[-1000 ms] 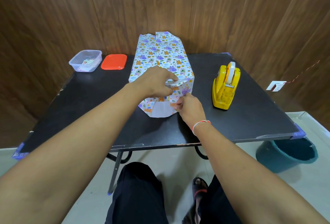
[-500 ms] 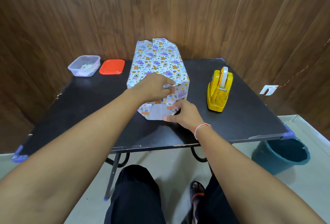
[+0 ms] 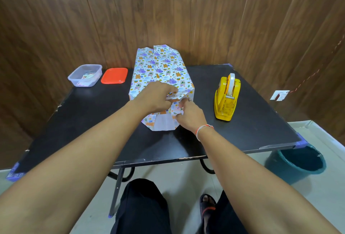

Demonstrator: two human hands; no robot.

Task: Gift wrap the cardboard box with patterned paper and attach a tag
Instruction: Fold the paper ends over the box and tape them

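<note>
The box, covered in white patterned paper [image 3: 160,69] with purple and orange animals, lies lengthwise in the middle of the black table [image 3: 93,114]. Its far end still has loose paper standing up. At the near end a bottom flap [image 3: 162,123] lies flat on the table, white side up. My left hand [image 3: 155,95] grips the folded paper at the near top edge. My right hand [image 3: 188,114] pinches the right side flap against the box end, just below the left hand. The cardboard itself is hidden under the paper.
A yellow tape dispenser [image 3: 226,99] stands right of the box. A clear plastic tub [image 3: 85,75] with small items and its orange lid [image 3: 114,75] sit at the back left. A teal bucket [image 3: 296,162] stands on the floor by the table's right corner.
My right hand has risen from the bottom flap on the table to the right side flap at the box end. My left hand stays on the near top edge.
</note>
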